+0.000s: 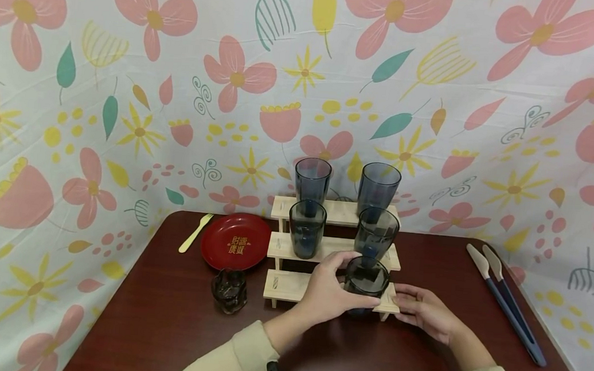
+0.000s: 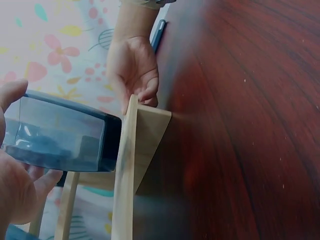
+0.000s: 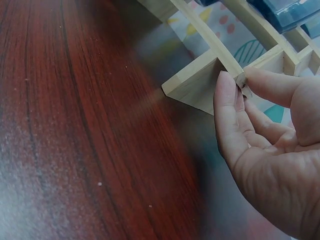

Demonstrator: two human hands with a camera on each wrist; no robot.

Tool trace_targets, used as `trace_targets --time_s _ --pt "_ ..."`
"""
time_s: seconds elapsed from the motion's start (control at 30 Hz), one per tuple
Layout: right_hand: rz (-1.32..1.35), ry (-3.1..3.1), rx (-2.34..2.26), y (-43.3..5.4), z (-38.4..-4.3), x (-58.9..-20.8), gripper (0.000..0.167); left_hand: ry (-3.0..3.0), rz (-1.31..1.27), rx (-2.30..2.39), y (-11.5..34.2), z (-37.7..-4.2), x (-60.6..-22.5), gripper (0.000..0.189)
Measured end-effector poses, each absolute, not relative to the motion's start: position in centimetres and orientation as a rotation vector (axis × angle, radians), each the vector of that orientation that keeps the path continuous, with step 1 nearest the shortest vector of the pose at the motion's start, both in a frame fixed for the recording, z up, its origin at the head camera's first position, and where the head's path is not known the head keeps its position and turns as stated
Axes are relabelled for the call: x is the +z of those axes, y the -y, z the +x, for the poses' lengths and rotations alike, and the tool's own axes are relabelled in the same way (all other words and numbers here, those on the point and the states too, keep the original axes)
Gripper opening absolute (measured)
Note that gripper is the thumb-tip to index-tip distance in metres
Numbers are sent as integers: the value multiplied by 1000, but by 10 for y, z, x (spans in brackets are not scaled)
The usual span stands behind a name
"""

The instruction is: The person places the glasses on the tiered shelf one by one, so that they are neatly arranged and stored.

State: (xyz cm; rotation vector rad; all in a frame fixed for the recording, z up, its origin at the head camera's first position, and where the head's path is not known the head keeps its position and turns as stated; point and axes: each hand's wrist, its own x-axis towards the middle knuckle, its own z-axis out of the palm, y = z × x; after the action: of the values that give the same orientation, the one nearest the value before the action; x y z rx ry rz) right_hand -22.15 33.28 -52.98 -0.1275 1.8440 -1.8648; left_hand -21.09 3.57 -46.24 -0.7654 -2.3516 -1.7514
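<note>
My left hand (image 1: 328, 291) curls round a dark tinted glass (image 1: 367, 276) at the right part of the bottom step of a wooden three-step rack (image 1: 287, 286). In the left wrist view the glass (image 2: 65, 132) stands with its base at the step board (image 2: 125, 175). My right hand (image 1: 430, 314) pinches the right end of that bottom step, thumb and fingers (image 3: 227, 100) on either side of the board in the right wrist view. Two more glasses stand on the middle step, left (image 1: 306, 229) and right (image 1: 376, 234), and two on the top step (image 1: 313, 178).
Left of the rack lie a red plate (image 1: 220, 243), a pale yellow fork (image 1: 195, 233) and a small dark, lumpy cup-like object (image 1: 229, 292). Knife-shaped utensils with blue handles (image 1: 515, 316) lie at the table's right edge. A flowered cloth (image 1: 173, 108) hangs behind the brown table (image 1: 127, 323).
</note>
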Motion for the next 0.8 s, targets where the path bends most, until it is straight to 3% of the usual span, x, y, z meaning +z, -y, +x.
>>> trace_targets --time_s 0.8 --pt "-99 -1883 -1829 -333 -222 -532 77 2382 -674 -1636 -57 -208 -468 85"
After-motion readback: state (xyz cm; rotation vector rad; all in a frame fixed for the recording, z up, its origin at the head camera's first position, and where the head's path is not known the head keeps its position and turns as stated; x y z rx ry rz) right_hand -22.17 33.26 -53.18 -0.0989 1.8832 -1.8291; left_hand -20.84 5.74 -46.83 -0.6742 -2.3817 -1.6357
